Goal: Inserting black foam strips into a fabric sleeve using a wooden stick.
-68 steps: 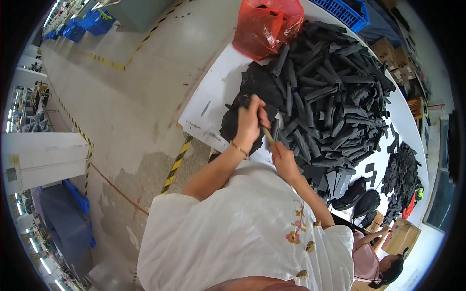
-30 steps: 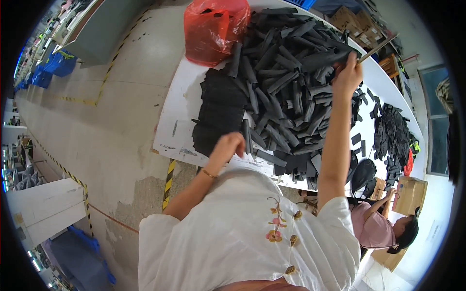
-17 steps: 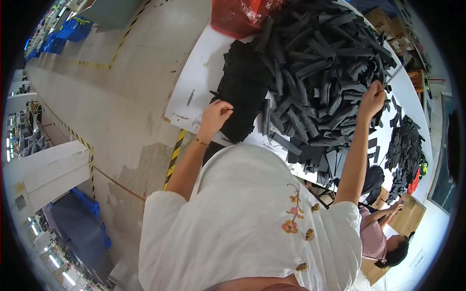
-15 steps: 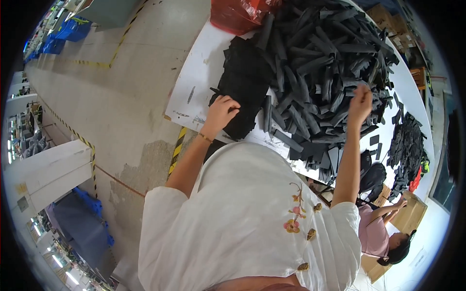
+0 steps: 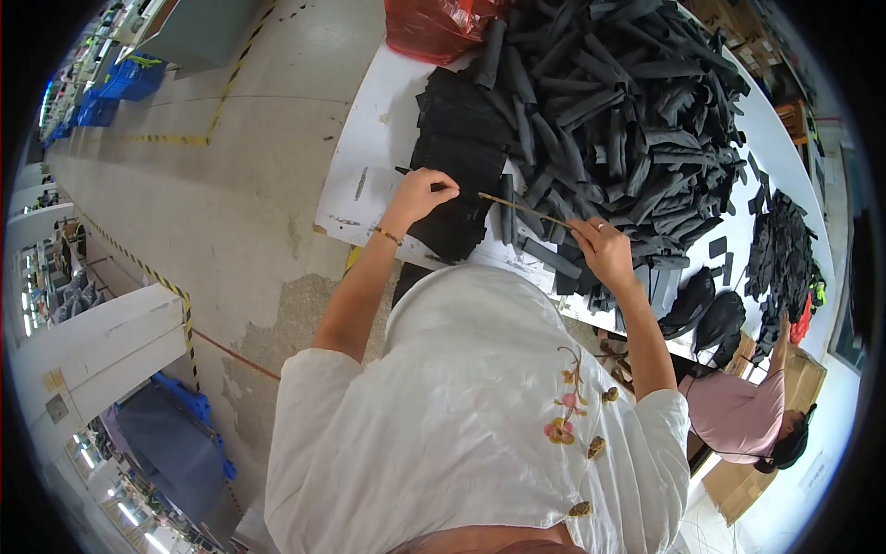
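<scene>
My left hand [image 5: 425,197] is over the lower left part of a flat layer of black fabric-like pieces [image 5: 461,125]. Its thumb and fingertips are pinched together, and whatever may be between them is too small to make out. In my right hand [image 5: 604,251] is a thin brown stick [image 5: 526,210], gripped at one end. Its free tip points left, over the right edge of the black layer and a little away from my left fingertips. Beyond and to the right lies a large heap of rolled dark grey strips [image 5: 600,120].
All this rests on a white table [image 5: 365,143]. A red plastic bag [image 5: 438,28] stands at its far left. Further right are another black pile [image 5: 780,254] and black rounded items [image 5: 706,314]. A person in pink [image 5: 738,415] works there, near a cardboard box [image 5: 771,443].
My right hand has come left and nearer from the heap, and the stick now shows in it. My left hand has shifted slightly. The person in pink now reaches toward the far pile.
</scene>
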{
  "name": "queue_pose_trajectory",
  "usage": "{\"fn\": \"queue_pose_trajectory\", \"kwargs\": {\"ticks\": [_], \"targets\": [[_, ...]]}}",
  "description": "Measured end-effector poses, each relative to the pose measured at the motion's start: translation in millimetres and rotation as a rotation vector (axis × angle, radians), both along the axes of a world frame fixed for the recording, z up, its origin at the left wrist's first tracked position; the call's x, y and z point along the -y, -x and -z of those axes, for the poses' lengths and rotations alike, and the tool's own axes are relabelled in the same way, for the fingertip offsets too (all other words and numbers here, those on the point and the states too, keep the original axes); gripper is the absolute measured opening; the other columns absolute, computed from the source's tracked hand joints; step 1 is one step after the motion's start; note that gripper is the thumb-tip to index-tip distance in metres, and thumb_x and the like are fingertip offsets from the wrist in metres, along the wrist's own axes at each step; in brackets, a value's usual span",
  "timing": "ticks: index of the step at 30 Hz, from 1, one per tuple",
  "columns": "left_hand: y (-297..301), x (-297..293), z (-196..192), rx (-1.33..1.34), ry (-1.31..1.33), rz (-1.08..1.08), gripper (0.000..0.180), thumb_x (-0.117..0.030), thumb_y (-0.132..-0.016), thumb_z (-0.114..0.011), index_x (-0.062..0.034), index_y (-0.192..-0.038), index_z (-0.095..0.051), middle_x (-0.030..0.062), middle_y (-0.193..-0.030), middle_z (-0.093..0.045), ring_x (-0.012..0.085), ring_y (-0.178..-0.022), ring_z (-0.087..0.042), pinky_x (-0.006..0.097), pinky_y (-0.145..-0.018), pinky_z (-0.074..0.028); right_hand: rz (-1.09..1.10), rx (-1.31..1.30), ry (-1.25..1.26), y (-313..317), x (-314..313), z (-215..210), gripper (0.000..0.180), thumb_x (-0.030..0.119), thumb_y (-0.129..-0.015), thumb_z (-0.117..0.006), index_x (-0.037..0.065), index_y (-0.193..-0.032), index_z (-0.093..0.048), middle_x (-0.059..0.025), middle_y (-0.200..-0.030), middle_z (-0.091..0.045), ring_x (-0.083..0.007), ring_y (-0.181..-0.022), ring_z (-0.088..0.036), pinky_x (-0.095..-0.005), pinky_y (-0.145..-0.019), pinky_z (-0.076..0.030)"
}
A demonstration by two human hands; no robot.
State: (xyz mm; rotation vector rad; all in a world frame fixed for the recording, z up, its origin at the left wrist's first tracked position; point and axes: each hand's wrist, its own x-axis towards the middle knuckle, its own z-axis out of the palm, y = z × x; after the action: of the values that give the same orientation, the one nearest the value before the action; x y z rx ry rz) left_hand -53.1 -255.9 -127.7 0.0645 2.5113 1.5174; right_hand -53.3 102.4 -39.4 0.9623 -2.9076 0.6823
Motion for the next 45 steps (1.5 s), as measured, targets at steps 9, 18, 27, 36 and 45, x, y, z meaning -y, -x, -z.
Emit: {"fn": "queue_pose_trajectory", "kwargs": {"ticks": [9,18,27,36,45], "targets": [[-5,7,-4,-0.1,-0.008,-0.025,0.012,-0.013,-0.074,-0.075,-0.0053,-0.083,-0.072,0.0083,-0.083,-0.068,0.0219,-0.081,-0.063,0.031,-0.075,-0.051,-0.068,-0.083,-0.035,10,5,-7,0.014,0.011,-0.083,-0.066,0.009,-0.097,-0.069,-0.0071,-0.075,-0.059,-0.0256,-0.064,-0.06,-0.0343,-0.055,-0.048],[-6,11,-8,0.058,-0.175,-0.109,0.014,-0.014,-0.074,-0.075,-0.0043,-0.084,-0.072,0.0096,-0.082,-0.069,0.0216,-0.074,-0.064,0.031,-0.073,-0.051,-0.09,-0.074,-0.017,8,10,-7,0.016,0.01,-0.083,-0.066,0.009,-0.098,-0.069,-0.0079,-0.074,-0.058,-0.0265,-0.065,-0.06,-0.0355,-0.055,-0.048],[-10,-58,-86,-0.777,0.238,-0.034,0.028,-0.019,-0.068,-0.076,-0.0115,-0.093,-0.066,0.006,-0.11,-0.06,0.0272,-0.111,-0.053,0.041,-0.096,-0.037,0.017,0.345,0.335,-6,90,38,0.026,0.002,-0.083,-0.062,0.001,-0.109,-0.063,-0.014,-0.087,-0.066,-0.0294,-0.075,-0.064,-0.034,-0.066,-0.051],[-22,-69,-38,0.193,-1.659,-0.71,0.022,-0.02,-0.089,-0.066,0.0006,-0.097,-0.063,0.0111,-0.08,-0.064,0.0255,-0.082,-0.065,0.038,-0.079,-0.054,0.144,0.371,0.512,-31,146,40,0.02,0.002,-0.087,-0.059,-0.003,-0.107,-0.06,-0.0211,-0.081,-0.063,-0.0322,-0.072,-0.063,-0.0366,-0.063,-0.049],[5,-32,-54,0.105,-1.376,-1.088,0.026,-0.026,-0.088,-0.069,-0.0029,-0.091,-0.059,-0.0034,-0.056,-0.043,0.0054,-0.043,-0.035,0.021,-0.041,-0.027,0.042,0.264,0.301,-64,106,34,0.008,0.007,-0.09,-0.059,-0.001,-0.092,-0.058,-0.0233,-0.072,-0.059,-0.0422,-0.07,-0.06,-0.0447,-0.059,-0.047]]}}
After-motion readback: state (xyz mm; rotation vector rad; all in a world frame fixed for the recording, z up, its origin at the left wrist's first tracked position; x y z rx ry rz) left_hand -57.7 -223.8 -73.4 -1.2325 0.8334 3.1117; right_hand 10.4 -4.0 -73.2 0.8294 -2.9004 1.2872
